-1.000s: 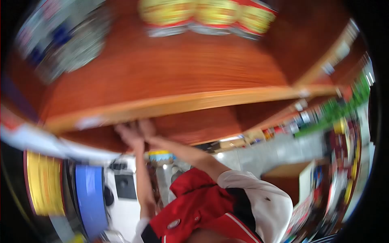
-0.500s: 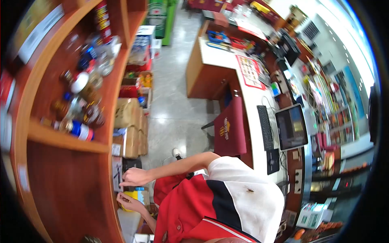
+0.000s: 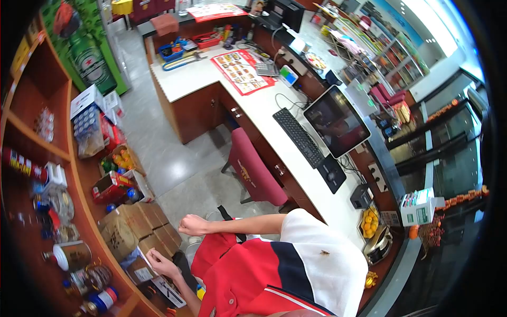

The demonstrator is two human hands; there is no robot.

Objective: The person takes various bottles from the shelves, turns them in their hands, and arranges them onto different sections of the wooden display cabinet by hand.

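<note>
both hands have left the brown wooden shelf (image 3: 80, 182), nine o'clock: right hand (image 3: 194, 225) curled shut, nothing showing; left hand (image 3: 162, 263) half-curled, contents unclear, near brown cardboard boxes (image 3: 138, 222), eight o'clock.

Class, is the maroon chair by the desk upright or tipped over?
Upright: the chair stands with its legs on the floor and its back raised beside the desk.

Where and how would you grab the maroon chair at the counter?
I'd take the maroon chair by the top edge of its backrest, coming from the aisle side, fingers hooked over. The backrest is a broad upright panel with its printed rear face towards the aisle, while the white-topped counter crowds the opposite side.
</note>
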